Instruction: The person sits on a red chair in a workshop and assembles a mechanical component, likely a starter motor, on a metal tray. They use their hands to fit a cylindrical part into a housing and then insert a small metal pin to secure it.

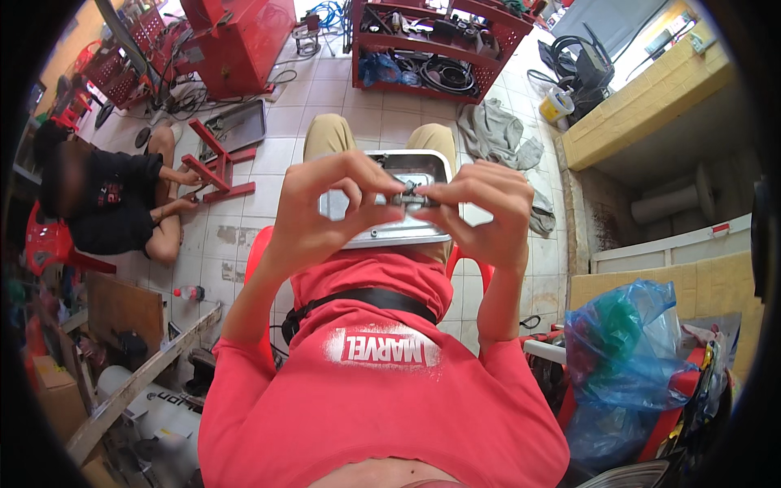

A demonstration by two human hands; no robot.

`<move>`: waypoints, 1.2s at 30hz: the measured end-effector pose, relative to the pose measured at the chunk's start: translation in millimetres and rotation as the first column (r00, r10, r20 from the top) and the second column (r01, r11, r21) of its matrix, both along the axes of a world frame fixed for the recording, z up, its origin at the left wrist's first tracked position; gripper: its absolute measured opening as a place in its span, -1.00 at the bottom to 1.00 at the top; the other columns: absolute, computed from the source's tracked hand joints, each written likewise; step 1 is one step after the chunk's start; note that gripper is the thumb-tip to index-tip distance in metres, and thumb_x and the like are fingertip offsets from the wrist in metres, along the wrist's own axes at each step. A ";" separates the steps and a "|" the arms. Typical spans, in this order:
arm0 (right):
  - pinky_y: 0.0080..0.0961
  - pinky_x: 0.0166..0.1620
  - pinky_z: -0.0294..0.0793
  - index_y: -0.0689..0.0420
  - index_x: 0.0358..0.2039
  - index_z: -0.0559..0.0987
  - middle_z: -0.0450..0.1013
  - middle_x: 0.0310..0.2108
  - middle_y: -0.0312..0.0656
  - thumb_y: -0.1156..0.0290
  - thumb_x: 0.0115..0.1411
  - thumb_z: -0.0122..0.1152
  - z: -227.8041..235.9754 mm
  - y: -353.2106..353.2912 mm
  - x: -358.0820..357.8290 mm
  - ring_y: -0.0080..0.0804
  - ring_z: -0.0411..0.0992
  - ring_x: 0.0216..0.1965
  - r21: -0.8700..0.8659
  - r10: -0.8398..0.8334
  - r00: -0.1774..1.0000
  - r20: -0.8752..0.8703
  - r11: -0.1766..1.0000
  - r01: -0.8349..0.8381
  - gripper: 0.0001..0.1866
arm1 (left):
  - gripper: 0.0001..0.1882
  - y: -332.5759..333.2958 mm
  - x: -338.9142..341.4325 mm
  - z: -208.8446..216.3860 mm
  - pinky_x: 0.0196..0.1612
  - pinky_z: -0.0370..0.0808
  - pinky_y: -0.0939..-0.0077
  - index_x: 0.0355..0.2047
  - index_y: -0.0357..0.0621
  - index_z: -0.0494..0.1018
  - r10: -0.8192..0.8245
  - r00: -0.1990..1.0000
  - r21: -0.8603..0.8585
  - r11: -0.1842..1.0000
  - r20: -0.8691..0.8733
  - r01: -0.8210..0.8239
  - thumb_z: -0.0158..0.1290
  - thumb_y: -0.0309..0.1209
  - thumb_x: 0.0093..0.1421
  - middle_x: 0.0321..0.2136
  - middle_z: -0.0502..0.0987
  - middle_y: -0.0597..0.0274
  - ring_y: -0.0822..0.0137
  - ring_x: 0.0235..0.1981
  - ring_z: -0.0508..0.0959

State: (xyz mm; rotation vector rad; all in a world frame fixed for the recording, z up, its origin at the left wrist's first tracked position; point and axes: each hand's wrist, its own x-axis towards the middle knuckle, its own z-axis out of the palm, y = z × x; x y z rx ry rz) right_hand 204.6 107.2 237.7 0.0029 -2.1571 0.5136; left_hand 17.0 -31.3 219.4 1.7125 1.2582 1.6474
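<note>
Between the fingertips of both hands is a small dark-grey metal part (411,195), held above my lap. My left hand (338,195) pinches its left end with thumb and forefinger. On its other end, the thumb and fingers of my right hand (480,199) are closed the same way. The part's exact kind is too small to make out, and the fingertips cover much of it. Beneath my hands a shallow silver metal tray (390,237) rests on my thighs; some small dark bits show at its far edge.
On the left a seated person (106,191) handles a red metal frame (218,163). A grey tray (244,126) lies on the tiles behind it. Ahead stands a red tool cart (431,49). Grey cloth (492,134) lies right of my knees; a blue plastic bag (622,346) is by my right elbow.
</note>
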 end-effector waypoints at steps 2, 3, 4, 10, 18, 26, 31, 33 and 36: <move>-0.52 -0.53 0.28 0.10 -0.39 0.76 0.49 -0.67 -0.29 0.51 -0.23 0.63 11.8 -2.4 5.5 -0.44 0.43 -0.66 0.077 0.027 0.999 0.031 0.997 -0.030 -0.70 | -0.71 -7.6 3.6 10.0 -0.28 0.47 0.59 -0.27 -0.27 0.54 -0.016 0.995 -0.111 0.993 0.098 0.027 0.38 -0.33 0.21 -0.31 0.59 0.20 0.48 -0.35 0.55; -0.53 -0.53 0.28 0.08 -0.39 0.77 0.49 -0.68 -0.33 0.48 -0.23 0.64 11.6 -1.7 7.8 -0.45 0.42 -0.66 0.087 0.030 0.999 0.041 0.996 -0.033 -0.70 | -0.78 -7.2 5.3 9.3 -0.35 0.46 0.61 -0.26 -0.26 0.56 0.002 0.994 -0.106 0.994 0.105 0.009 0.36 -0.42 0.20 -0.34 0.61 0.22 0.51 -0.41 0.56; -0.53 -0.53 0.29 0.06 -0.39 0.77 0.48 -0.68 -0.36 0.45 -0.23 0.64 8.3 0.3 9.6 -0.47 0.42 -0.67 0.111 0.029 0.999 0.043 0.993 -0.034 -0.70 | -0.84 -4.5 5.9 5.8 -0.42 0.44 0.63 -0.26 -0.24 0.58 0.016 0.994 -0.088 0.996 0.106 -0.007 0.34 -0.51 0.19 -0.38 0.63 0.25 0.54 -0.47 0.57; -0.51 -0.54 0.24 -0.06 -0.37 0.75 0.39 -0.66 -0.46 0.34 0.06 0.55 18.3 -8.8 13.0 -0.55 0.35 -0.64 0.139 -0.013 1.000 0.009 0.990 0.012 -0.87 | -0.82 -10.8 8.8 11.2 -0.42 0.47 0.58 -0.31 -0.30 0.58 -0.032 0.997 -0.141 0.989 0.063 0.041 0.15 -0.41 0.38 -0.44 0.65 0.22 0.46 -0.44 0.61; -0.58 -0.55 0.22 -0.03 -0.35 0.76 0.48 -0.63 -0.46 0.45 -0.09 0.61 19.2 -4.8 24.6 -0.59 0.39 -0.65 0.230 -0.022 1.000 0.006 0.973 0.020 -0.76 | -0.95 -13.2 21.1 23.8 -0.44 0.48 0.58 -0.31 -0.32 0.57 0.077 0.982 -0.032 0.996 -0.171 -0.084 0.20 -0.57 0.29 -0.45 0.65 0.18 0.46 -0.53 0.59; -0.56 -0.56 0.21 -0.04 -0.32 0.76 0.48 -0.63 -0.44 0.40 -0.07 0.62 20.1 -5.5 22.3 -0.57 0.42 -0.65 0.184 0.034 0.999 -0.030 0.983 -0.027 -0.74 | -0.83 -8.9 25.2 18.7 -0.51 0.49 0.57 -0.25 -0.17 0.60 0.212 0.944 0.192 0.967 -0.254 -0.166 0.34 -0.56 0.15 -0.26 0.72 0.18 0.42 -0.49 0.64; -0.51 -0.54 0.27 -0.02 -0.33 0.76 0.45 -0.62 -0.41 0.38 -0.04 0.60 20.6 -9.0 23.5 -0.48 0.38 -0.64 0.116 0.046 0.999 -0.015 0.992 -0.044 -0.78 | -0.80 -9.9 26.5 18.0 -0.48 0.54 0.58 -0.26 -0.18 0.62 0.233 0.942 0.262 0.950 -0.243 -0.168 0.36 -0.59 0.11 -0.26 0.73 0.14 0.38 -0.47 0.68; -0.48 -0.53 0.30 0.00 -0.34 0.75 0.44 -0.61 -0.39 0.39 -0.01 0.58 21.5 -9.9 24.4 -0.44 0.37 -0.62 0.090 0.044 0.999 0.005 0.995 -0.045 -0.81 | -0.79 -8.7 26.0 18.1 -0.46 0.57 0.57 -0.26 -0.18 0.62 0.233 0.941 0.295 0.943 -0.247 -0.157 0.37 -0.60 0.09 -0.26 0.73 0.13 0.36 -0.44 0.70; -0.46 -0.51 0.34 0.02 -0.35 0.74 0.48 -0.59 -0.36 0.43 0.00 0.55 23.7 -10.1 24.7 -0.42 0.41 -0.60 0.060 0.051 0.998 0.025 0.997 -0.053 -0.82 | -0.76 -11.6 25.4 21.1 -0.36 0.62 0.52 -0.29 -0.20 0.60 0.220 0.939 0.265 0.953 -0.263 -0.149 0.39 -0.65 0.04 -0.28 0.72 0.07 0.29 -0.35 0.73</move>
